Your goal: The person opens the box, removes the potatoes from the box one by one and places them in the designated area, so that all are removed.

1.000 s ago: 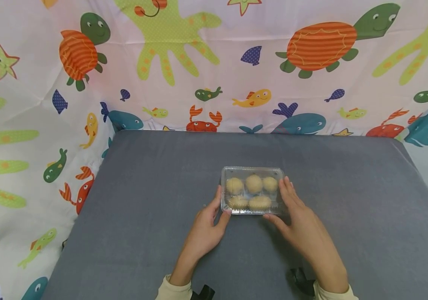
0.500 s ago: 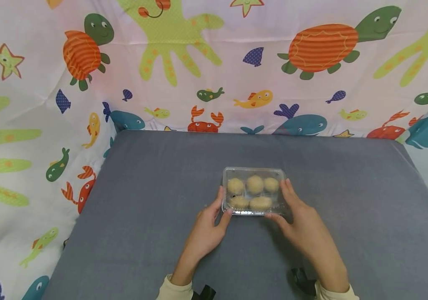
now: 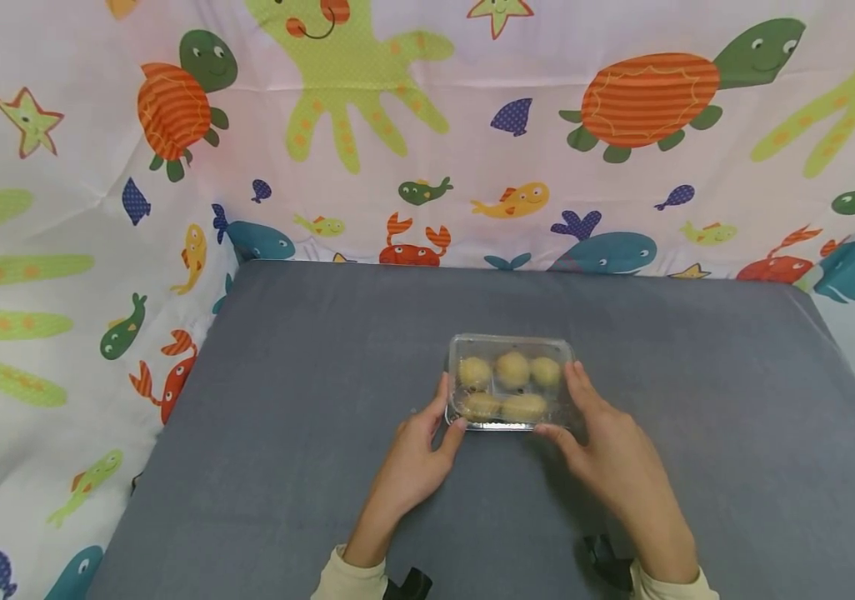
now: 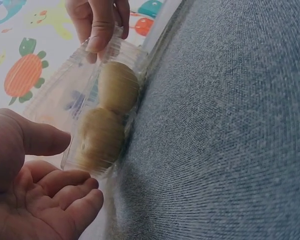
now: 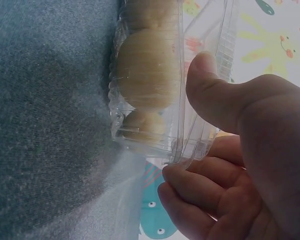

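A clear plastic food box [image 3: 510, 340] with several round, pale yellow-brown pieces of food [image 3: 512, 370] inside lies on the grey cloth. My left hand [image 3: 414, 467] holds its left end, thumb at the near corner and fingers along the side. At the opposite end, my right hand [image 3: 618, 462] grips the box; in the right wrist view its thumb [image 5: 205, 75] lies on the near face and its fingers [image 5: 199, 185] curl round the end. Two of the round pieces [image 4: 101, 137] show through the plastic wall in the left wrist view. Whether the lid is latched, I cannot tell.
A grey cloth [image 3: 307, 350] covers the table on all sides of the box. Behind and at the left hangs a white curtain [image 3: 367, 192] printed with sea animals. Dark wrist mounts [image 3: 408, 585] sit at both cream sleeves.
The head view has shifted slightly, so everything sits a little further right. Hands and box keep the same position relative to each other.
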A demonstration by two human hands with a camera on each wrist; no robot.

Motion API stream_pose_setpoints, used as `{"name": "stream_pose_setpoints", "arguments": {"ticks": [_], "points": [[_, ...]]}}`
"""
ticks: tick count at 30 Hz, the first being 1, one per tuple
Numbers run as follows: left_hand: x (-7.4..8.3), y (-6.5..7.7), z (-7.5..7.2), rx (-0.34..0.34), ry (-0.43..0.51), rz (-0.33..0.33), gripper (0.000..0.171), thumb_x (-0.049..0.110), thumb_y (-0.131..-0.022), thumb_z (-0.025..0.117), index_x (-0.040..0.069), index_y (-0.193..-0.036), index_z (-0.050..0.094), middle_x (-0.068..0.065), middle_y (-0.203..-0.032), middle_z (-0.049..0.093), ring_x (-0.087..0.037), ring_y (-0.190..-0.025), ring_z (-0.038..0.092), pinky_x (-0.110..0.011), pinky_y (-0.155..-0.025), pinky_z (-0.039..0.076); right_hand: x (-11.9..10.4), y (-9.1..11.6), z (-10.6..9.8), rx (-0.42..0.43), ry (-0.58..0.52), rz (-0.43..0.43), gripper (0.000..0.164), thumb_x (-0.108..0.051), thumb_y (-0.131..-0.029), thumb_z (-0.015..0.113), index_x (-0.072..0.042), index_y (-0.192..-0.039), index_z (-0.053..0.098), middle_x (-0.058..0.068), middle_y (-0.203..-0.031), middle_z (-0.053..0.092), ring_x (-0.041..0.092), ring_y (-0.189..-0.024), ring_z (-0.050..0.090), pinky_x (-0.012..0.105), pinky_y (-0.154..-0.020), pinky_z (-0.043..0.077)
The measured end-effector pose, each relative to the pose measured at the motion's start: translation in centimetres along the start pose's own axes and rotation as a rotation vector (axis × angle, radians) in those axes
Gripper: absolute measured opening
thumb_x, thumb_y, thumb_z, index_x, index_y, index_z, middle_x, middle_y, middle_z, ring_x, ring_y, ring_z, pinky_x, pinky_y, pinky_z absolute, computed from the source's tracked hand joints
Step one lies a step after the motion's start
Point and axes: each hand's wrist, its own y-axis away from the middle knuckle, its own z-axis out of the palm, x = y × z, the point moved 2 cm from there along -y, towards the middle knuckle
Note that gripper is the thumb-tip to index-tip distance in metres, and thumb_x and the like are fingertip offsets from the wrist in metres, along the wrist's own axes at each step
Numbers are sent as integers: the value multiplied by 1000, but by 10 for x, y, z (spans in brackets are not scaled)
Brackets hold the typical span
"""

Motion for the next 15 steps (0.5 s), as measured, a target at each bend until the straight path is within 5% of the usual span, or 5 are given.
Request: {"name": "stream_pose_setpoints", "arguments": {"ticks": [15], "points": [[1, 1, -1, -15, 4, -13, 69, 23, -110, 60, 12, -168, 24, -5, -169, 31, -23, -152, 37, -46, -118, 42, -4, -1, -1, 10, 54, -14, 88, -37, -95, 81, -1, -163, 39, 24, -160, 45, 53, -112, 68, 69, -81, 55]]}}
